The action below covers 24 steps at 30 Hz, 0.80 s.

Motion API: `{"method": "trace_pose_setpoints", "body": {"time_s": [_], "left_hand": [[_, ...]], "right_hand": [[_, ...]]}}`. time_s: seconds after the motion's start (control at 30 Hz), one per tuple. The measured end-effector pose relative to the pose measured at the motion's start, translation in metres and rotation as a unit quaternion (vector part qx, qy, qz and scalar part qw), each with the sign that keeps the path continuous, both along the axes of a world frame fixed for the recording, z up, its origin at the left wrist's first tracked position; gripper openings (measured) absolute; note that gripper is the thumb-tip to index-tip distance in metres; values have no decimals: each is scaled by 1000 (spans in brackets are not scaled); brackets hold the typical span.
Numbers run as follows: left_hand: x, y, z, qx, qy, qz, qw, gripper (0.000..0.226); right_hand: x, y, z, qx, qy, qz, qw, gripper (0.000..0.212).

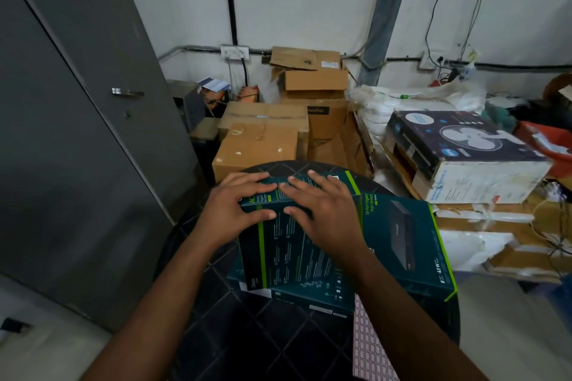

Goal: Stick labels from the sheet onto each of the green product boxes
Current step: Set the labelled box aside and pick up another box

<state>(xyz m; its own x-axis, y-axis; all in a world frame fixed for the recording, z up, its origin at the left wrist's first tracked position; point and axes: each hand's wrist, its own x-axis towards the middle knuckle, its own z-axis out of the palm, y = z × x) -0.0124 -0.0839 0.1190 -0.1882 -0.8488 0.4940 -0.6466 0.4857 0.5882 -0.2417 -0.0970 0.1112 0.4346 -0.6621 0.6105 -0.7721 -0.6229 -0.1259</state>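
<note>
We have both hands on the top green box [288, 244], which lies on a stack of green boxes on the round dark table [272, 337]. Our left hand [230, 210] grips its far left corner, fingers and thumb curled round the edge; our right hand [322, 210] presses flat with straight fingers. The label sheet [371, 346] lies near, beside the stack. We judge the labelling largely undone: we see no fresh label.
</note>
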Motion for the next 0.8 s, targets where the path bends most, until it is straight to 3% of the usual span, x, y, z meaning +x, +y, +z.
{"method": "trace_pose_setpoints", "body": {"time_s": [0.17, 0.33, 0.47, 0.57, 0.67, 0.8], "left_hand": [[3, -3, -8, 8, 36, -9, 999, 47], [2, -7, -12, 32, 178, -23, 983, 22], [-8, -9, -11, 49, 212, 7, 976, 12], [-9, -11, -11, 62, 228, 12, 972, 14], [-3, -10, -14, 65, 221, -10, 973, 27], [4, -7, -15, 94, 242, -53, 964, 39]], "right_hand": [[-18, -7, 5, 35, -61, 14, 997, 39], [-28, -11, -3, 50, -174, -16, 983, 25], [-12, -9, 0, 54, -245, -43, 967, 14], [-3, -5, 7, 36, -205, -76, 975, 21], [-2, -4, 7, 15, -116, -49, 992, 26], [10, 1, 2, 23, -63, -26, 997, 34]]}}
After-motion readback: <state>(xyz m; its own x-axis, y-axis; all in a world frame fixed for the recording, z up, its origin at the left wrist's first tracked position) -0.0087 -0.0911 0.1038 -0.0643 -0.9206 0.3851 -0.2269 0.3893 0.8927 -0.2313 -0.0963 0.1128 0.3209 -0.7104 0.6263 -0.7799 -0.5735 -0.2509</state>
